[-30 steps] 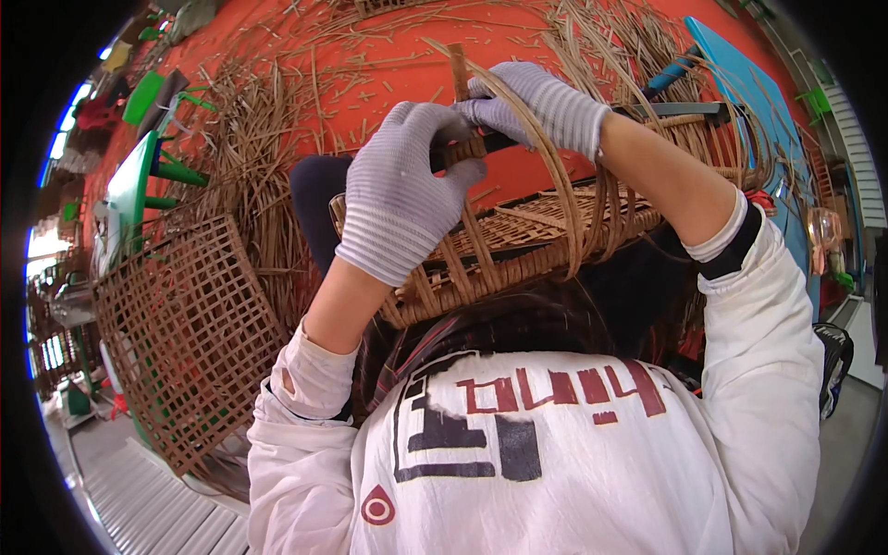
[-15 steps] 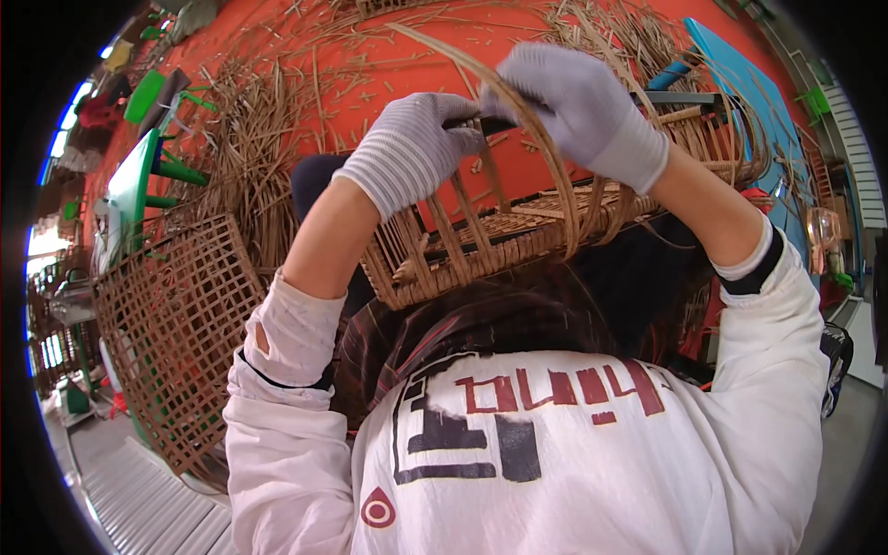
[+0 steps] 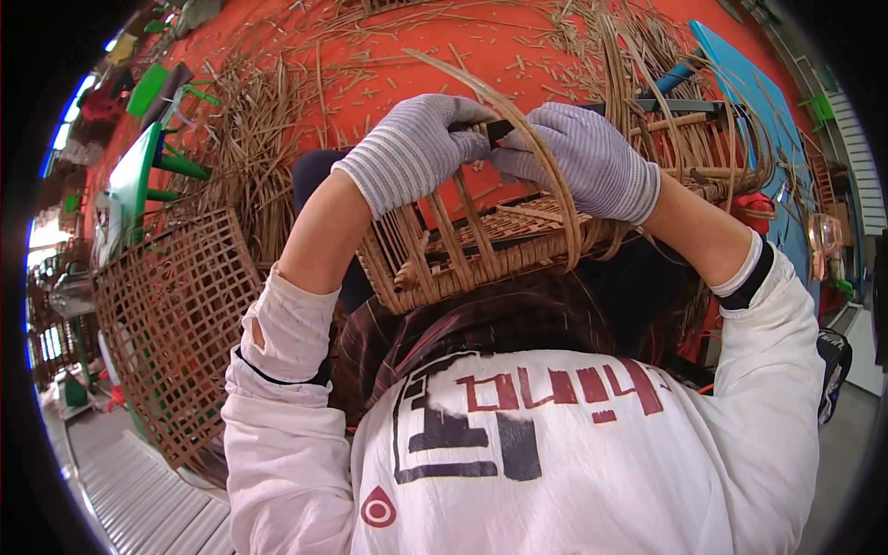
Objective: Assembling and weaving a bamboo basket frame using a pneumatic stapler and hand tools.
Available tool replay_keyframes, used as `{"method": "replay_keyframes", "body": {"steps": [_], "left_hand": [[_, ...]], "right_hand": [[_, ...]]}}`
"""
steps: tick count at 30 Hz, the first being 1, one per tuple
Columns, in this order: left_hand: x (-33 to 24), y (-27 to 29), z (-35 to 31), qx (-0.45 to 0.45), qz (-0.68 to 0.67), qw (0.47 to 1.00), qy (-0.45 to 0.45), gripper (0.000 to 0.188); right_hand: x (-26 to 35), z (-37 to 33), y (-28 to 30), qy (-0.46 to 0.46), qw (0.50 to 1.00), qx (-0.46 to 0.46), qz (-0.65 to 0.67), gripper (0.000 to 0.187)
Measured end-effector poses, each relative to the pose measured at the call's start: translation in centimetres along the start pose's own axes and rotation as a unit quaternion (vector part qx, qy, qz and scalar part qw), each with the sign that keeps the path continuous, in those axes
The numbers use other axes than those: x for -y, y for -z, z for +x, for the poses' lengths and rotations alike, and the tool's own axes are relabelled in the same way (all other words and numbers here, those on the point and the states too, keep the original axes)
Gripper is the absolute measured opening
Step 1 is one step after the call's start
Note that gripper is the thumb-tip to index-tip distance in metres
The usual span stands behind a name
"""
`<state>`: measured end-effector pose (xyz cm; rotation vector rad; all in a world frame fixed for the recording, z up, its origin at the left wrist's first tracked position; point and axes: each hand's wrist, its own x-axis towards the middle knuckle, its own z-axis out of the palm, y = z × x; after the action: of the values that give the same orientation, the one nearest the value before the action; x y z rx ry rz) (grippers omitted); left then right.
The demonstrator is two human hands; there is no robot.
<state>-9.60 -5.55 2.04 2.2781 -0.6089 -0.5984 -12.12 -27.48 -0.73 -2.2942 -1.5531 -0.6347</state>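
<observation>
"Red is the biggest patch. What is it?"

"That's the floor (image 3: 499,28). Next biggest is the person's white top (image 3: 578,435), with dark shapes on the front."

"And after that?"

"A brown woven basket (image 3: 481,273). It sits just past the white top, in the middle. Thin brown slats (image 3: 447,227) go up from its near edge."

"What's on the left?"

"A brown grid (image 3: 180,333) with square holes, standing tilted. Behind it is a heap of dry strips (image 3: 245,139). Over on the right is a blue board (image 3: 731,69)."

"Who is touching the basket?"

"The left hand (image 3: 407,153), in a stripy glove, is closed around the dark bar (image 3: 498,129) along its top. The right hand (image 3: 592,162) is just beside it, also gloved and bent in at the same bar. I can't tell if it is pinching anything, because that spot is hidden."

"What's the bendy thing?"

"A long curved strip (image 3: 557,178). It arches in front of the right hand, down to the basket's near edge."

"And the smallest?"

"Little cut bits (image 3: 365,91), lying all over the red floor."
</observation>
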Motion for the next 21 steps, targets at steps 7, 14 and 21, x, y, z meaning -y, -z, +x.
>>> {"method": "replay_keyframes", "body": {"steps": [7, 14, 21], "left_hand": [[0.7, -1.0, -0.1, -0.066, -0.002, 0.997, -0.031, 0.028], [0.9, -1.0, 0.1, -0.092, 0.054, 0.994, -0.014, 0.027], [1.0, -0.3, -0.6, -0.191, 0.058, 0.978, -0.063, 0.024]], "right_hand": [[-0.4, 0.3, 0.4, -0.094, 0.99, -0.046, 0.091, 0.015], [-2.5, 2.7, -1.6, -0.184, 0.978, -0.07, 0.069, 0.011], [-3.6, 4.2, -1.7, -0.352, 0.919, 0.054, 0.17, 0.031]]}}
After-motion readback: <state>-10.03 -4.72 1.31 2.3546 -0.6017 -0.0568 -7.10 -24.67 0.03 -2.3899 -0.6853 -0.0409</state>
